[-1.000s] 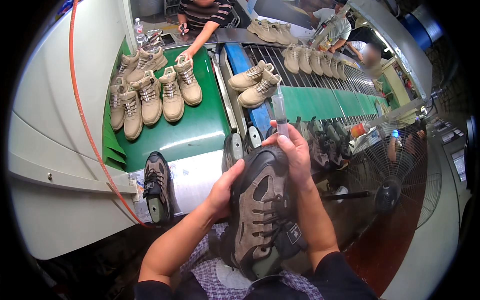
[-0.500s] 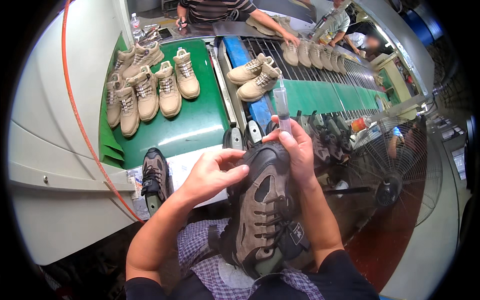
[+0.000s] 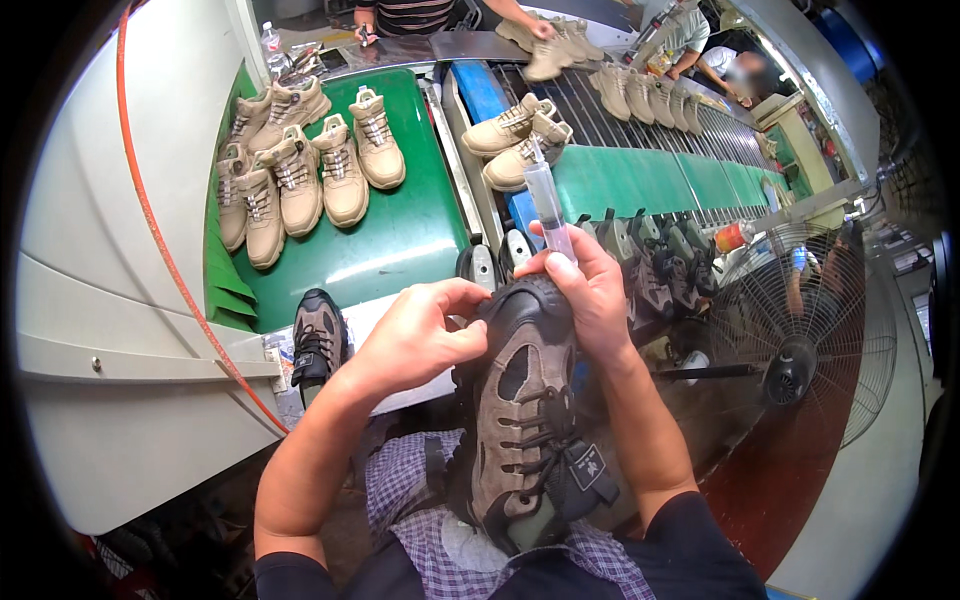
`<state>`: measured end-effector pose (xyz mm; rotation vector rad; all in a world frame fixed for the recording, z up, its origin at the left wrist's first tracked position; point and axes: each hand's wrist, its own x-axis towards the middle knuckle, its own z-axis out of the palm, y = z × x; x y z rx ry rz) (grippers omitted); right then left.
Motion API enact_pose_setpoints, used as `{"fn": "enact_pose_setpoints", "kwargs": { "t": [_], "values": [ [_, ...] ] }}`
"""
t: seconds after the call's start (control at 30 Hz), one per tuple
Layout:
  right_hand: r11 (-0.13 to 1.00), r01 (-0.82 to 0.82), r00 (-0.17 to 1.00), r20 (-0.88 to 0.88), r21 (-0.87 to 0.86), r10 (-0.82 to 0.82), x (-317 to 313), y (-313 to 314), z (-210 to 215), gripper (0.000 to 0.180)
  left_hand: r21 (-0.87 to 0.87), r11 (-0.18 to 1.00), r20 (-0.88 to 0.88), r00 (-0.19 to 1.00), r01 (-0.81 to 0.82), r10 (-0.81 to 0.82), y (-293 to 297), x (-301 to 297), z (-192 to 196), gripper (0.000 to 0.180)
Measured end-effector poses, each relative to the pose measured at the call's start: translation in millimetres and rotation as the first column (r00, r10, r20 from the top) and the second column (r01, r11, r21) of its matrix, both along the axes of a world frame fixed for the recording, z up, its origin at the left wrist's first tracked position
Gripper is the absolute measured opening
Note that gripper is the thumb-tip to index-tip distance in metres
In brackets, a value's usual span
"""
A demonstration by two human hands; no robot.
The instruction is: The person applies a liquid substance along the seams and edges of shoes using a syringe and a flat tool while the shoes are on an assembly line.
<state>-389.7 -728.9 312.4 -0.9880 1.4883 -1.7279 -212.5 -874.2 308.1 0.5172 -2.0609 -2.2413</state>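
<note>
A brown-and-black lace-up shoe (image 3: pixel 513 420) stands toe up in front of my lap, its heel end low by the checked apron (image 3: pixel 420 495). My left hand (image 3: pixel 425 335) is closed at the left side of the black toe, thumb and fingertips pinching the sole edge. In my right hand (image 3: pixel 590 300) is a clear plastic syringe (image 3: pixel 550 205), its thin nozzle pointing up and slightly left. That hand also rests against the right side of the toe; some of its fingers are hidden behind the shoe. A matching shoe (image 3: pixel 318 335) sits on the white ledge to the left.
Several tan boots (image 3: pixel 300 180) stand on the green table (image 3: pixel 400 240). Two more (image 3: pixel 505 135) are by the roller conveyor (image 3: pixel 650 165). Dark shoes on lasts (image 3: pixel 655 270) line its near side. A caged fan (image 3: pixel 795 340) stands right; an orange hose (image 3: pixel 165 240) hangs left. Co-workers sit beyond.
My left thumb has bent in against the toe edge. The syringe leans further left. Across the conveyor, a co-worker's hand has moved a tan boot away from the row.
</note>
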Motion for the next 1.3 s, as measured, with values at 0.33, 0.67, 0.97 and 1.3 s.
{"fn": "enact_pose_setpoints", "kwargs": {
  "t": [0.33,0.67,0.97,1.3],
  "values": [
    [1.000,-0.003,1.000,0.030,0.005,0.003,-3,2,2,0.036,-0.163,0.982,0.060,0.994,0.101,-0.092,-10,-16,13,0.036],
    [1.000,0.023,0.999,0.022,0.018,-0.023,-4,3,3,0.037,0.043,0.999,-0.025,1.000,-0.011,0.013,-6,-16,-6,0.035],
    [0.997,0.069,0.997,0.036,-0.020,-0.068,-9,9,2,0.037,0.510,0.842,-0.169,0.980,0.176,-0.103,-2,-7,-71,0.063],
    [0.972,0.213,0.975,0.092,-0.100,-0.204,-10,13,19,0.039,0.775,0.569,-0.262,0.959,0.275,-0.107,43,-29,-51,0.088]
  ]
}}
